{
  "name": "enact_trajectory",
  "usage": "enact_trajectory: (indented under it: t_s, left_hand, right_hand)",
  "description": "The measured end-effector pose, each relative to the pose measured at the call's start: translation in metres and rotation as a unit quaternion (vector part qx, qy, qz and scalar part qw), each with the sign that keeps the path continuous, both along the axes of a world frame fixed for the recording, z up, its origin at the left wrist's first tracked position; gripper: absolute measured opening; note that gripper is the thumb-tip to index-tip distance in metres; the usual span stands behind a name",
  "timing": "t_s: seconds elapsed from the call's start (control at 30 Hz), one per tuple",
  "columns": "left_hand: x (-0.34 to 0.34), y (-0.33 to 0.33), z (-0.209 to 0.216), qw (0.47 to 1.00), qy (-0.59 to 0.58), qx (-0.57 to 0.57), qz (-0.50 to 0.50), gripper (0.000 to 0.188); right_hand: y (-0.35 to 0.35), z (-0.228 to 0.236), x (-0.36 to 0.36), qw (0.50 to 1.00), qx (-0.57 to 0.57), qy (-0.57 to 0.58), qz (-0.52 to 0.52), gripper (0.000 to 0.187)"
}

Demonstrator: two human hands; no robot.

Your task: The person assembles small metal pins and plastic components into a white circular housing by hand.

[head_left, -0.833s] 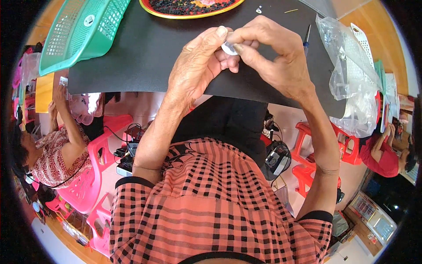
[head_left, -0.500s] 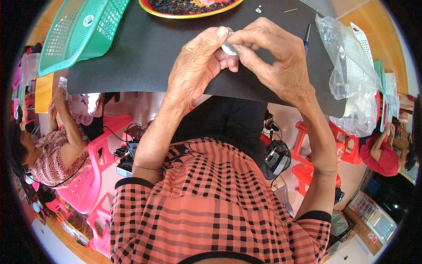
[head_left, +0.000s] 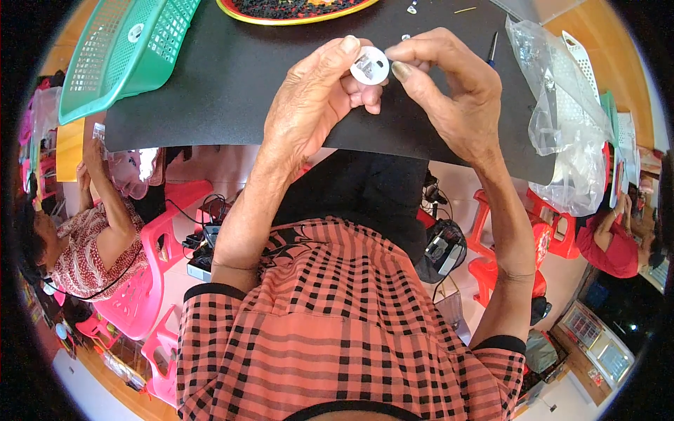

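Observation:
A round white plastic disc (head_left: pixel 370 66) with a small dark slot and a raised middle part faces up in my left hand (head_left: pixel 307 98). My left thumb and fingers are closed on its left edge, above the near part of the black table. At the disc's right edge is my right hand (head_left: pixel 453 91), its thumb and forefinger a little apart with nothing visible between them. Whether a fingertip touches the rim, I cannot tell. Just beyond my right forefinger lies a tiny white piece (head_left: pixel 406 37).
On the black table (head_left: pixel 210 91) stand a green plastic basket (head_left: pixel 158 59) at left and a yellow-rimmed tray (head_left: pixel 298 21) of small black pieces at the back. A screwdriver (head_left: pixel 493 50) and clear plastic bags (head_left: pixel 562 126) lie at right. Two people sit at the sides.
My right thumb and forefinger have come off the disc and moved slightly right. The disc has turned from edge-on to face up in my left hand.

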State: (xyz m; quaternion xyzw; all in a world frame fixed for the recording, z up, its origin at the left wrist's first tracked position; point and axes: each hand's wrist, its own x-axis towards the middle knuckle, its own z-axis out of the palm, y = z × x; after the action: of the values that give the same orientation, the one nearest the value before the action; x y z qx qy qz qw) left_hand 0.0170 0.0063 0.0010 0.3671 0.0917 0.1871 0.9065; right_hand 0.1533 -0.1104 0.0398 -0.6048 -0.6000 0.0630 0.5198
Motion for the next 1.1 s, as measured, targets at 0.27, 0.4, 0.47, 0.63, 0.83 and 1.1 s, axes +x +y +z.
enact_trajectory:
  t_s: [0.27, 0.4, 0.47, 0.63, 0.83, 1.1]
  left_hand:
    - [0.001, -0.001, 0.002, 0.999, 0.005, -0.034, 0.008, 0.04]
    - [0.001, -0.001, 0.002, 0.999, 0.023, -0.018, 0.023, 0.042]
    - [0.002, -0.001, 0.001, 1.0, 0.013, -0.015, 0.021, 0.042]
    - [-0.001, -0.001, -0.002, 0.999, -0.029, 0.025, 0.001, 0.04]
    - [-0.002, -0.003, 0.001, 0.999, -0.015, 0.038, 0.016, 0.037]
    - [-0.003, -0.002, 0.005, 1.0, -0.015, -0.014, -0.02, 0.039]
  right_hand:
    - [0.003, 0.004, -0.013, 0.998, 0.024, -0.064, -0.014, 0.029]
    - [0.006, 0.003, -0.011, 0.991, 0.016, -0.133, -0.028, 0.032]
    - [0.005, 0.003, -0.009, 0.984, 0.006, -0.173, -0.04, 0.032]
    - [0.005, -0.001, -0.008, 0.98, 0.015, -0.19, -0.051, 0.034]
    - [0.005, 0.0, -0.009, 0.988, 0.011, -0.145, -0.049, 0.033]
    - [0.005, 0.007, -0.005, 0.976, 0.021, -0.214, -0.035, 0.031]
